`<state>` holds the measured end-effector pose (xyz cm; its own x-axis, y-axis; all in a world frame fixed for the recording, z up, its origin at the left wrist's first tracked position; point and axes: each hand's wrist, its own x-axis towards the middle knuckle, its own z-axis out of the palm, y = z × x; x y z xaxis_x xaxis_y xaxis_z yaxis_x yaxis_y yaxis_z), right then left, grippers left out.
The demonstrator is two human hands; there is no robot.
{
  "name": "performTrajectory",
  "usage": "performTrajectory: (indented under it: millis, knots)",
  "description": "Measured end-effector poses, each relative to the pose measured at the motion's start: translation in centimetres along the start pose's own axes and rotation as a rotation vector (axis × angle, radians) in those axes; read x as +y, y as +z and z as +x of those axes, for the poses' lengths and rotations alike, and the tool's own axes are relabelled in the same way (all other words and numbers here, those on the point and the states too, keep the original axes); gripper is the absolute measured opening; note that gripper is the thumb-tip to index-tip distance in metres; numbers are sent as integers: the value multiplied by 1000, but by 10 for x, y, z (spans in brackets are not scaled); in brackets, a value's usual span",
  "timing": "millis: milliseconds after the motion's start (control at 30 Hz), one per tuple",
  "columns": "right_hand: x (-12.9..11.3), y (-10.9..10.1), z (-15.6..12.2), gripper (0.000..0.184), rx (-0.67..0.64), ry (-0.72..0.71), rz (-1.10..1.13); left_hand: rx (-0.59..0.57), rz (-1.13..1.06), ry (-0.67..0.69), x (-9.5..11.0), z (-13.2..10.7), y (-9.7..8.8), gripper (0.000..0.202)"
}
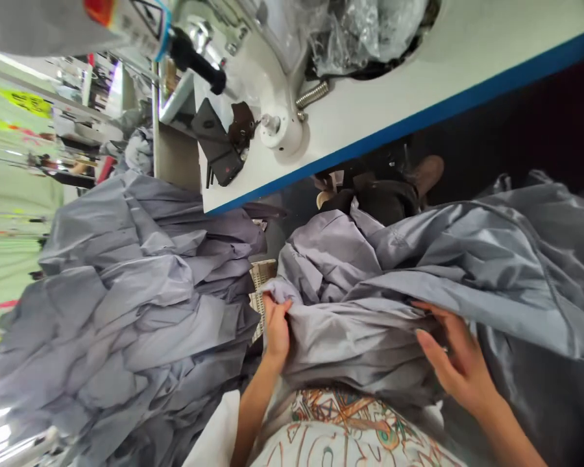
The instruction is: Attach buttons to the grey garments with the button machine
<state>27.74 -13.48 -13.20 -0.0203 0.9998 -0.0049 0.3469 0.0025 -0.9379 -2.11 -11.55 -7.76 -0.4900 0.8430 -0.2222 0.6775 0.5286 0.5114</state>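
Note:
A large piece of grey fabric (350,324) lies bunched across my lap and spreads to the right, where a long seam or edge line runs along it. My left hand (276,331) pinches the left edge of this fabric between thumb and fingers. Over the right part, my right hand (460,366) has its thumb and fingers spread. Its fingertips reach the underside of a fold, and the thumb stands apart from them. Further left rises a big heap of similar grey fabric (150,311).
Ahead is a white sewing machine (282,130) on a white table with a blue edge (370,143). On the table are a dark flat device (217,143) and clear plastic wrapping (370,32). A woven basket-like surface (259,311) shows between the fabrics. A black-tipped object (194,58) hangs upper left.

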Motion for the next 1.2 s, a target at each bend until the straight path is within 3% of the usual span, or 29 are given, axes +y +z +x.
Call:
performTrajectory:
  millis: [67,167,267,400,500,567,667,733,800,867,933,1000,1033,1100,1133,1200]
  knots:
    - [-18,-13,4,32,-13,54,43,114,-410,-38,1,19,-16,42]
    - [-40,-20,11,22,120,64,-122,204,-838,-42,2,42,-42,51]
    - [-59,-14,20,21,246,-99,-366,235,-1011,5,-4,59,-64,56]
    - [-81,4,34,16,141,-148,-404,199,-1074,-17,-29,87,-70,63]
    - [-91,20,43,19,42,-121,-443,79,-952,-40,-43,106,-56,70]
    - [-94,29,48,20,-33,-92,-497,52,-706,68,-38,109,-46,64]
    - [-98,38,55,28,-127,-35,-548,47,-235,368,-8,97,-36,42]
    - [-98,37,61,38,-112,-29,-540,-22,-27,562,19,87,-33,39]
    - [-93,33,69,44,-29,-56,-560,-160,64,723,43,85,-25,51]
    - [-79,26,81,44,70,-58,-664,-350,113,817,60,96,-9,76]
    - [-58,20,94,46,107,-11,-796,-560,187,809,68,115,14,105]
    - [-34,18,106,50,45,66,-861,-732,265,763,71,134,38,113]
    - [-25,17,111,51,-7,107,-860,-786,274,751,70,142,48,105]
    - [-19,18,116,47,-60,150,-827,-807,210,737,66,155,59,68]
    - [-24,20,116,44,-46,133,-803,-779,154,730,62,159,60,50]
    - [-46,24,113,37,3,6,-725,-683,69,706,51,166,54,35]
